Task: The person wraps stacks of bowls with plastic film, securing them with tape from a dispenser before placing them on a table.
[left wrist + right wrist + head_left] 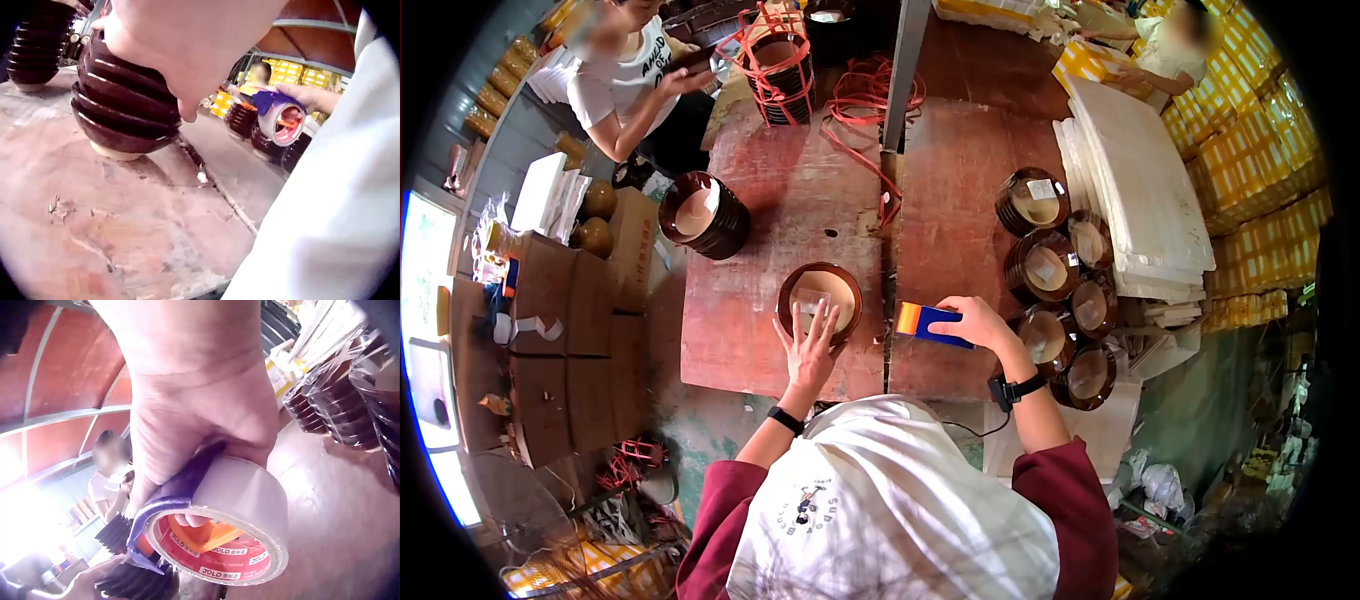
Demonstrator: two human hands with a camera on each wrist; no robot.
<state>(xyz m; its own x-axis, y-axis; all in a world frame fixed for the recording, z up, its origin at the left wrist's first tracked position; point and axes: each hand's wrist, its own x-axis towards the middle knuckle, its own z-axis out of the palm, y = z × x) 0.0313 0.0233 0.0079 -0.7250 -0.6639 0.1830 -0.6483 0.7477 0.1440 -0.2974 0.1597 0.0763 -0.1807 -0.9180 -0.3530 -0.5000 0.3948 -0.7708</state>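
Note:
A stack of dark brown bowls [122, 109] stands upright on the reddish table [740, 340], in front of the person. My left hand [808, 352] rests on top of it, fingers spread and straight over the upper bowl's pale inside, where a small whitish square [808, 298] lies under the fingertips. The left wrist view has the thumb hanging down beside the stack. To the right, my right hand [978, 322] grips a blue and orange tape dispenser [940, 326] above the table. Its wide roll of clear tape [253, 494] has a red printed core.
Another bowl stack [725, 225] stands at left. Several wrapped stacks [1040, 268] crowd the right side, beside white foam sheets [1145, 180]. At the back, red strapping [870, 95] lies near a strapped stack [782, 85]. A metal post [905, 75] rises mid-table. Two other people work beyond.

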